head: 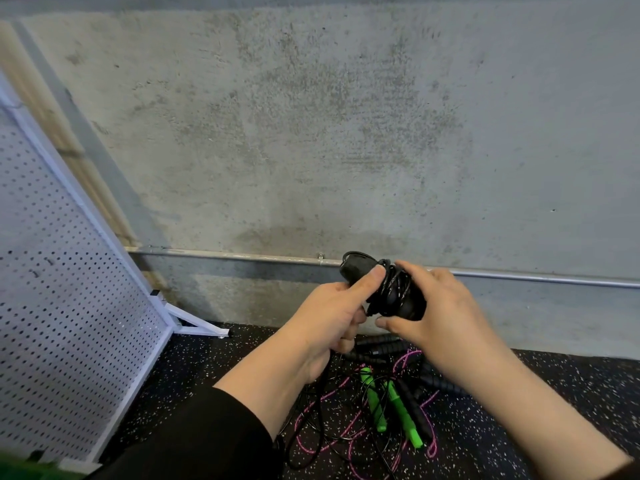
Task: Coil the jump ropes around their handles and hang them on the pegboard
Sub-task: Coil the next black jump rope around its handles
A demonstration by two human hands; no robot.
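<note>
I hold a black jump rope in front of me, its cord wound in several turns round the paired black handles. My left hand grips the handles from the left, thumb pressed on the coils. My right hand curls round the right end of the bundle. A loose black strand hangs down behind my left wrist. On the floor below lie more ropes: green handles, black ribbed handles and tangled pink cord. The white pegboard leans at the left.
A bare concrete wall fills the view ahead, with a metal pipe running along its base. The floor is black speckled rubber. The pegboard's white foot juts out onto the floor near the wall.
</note>
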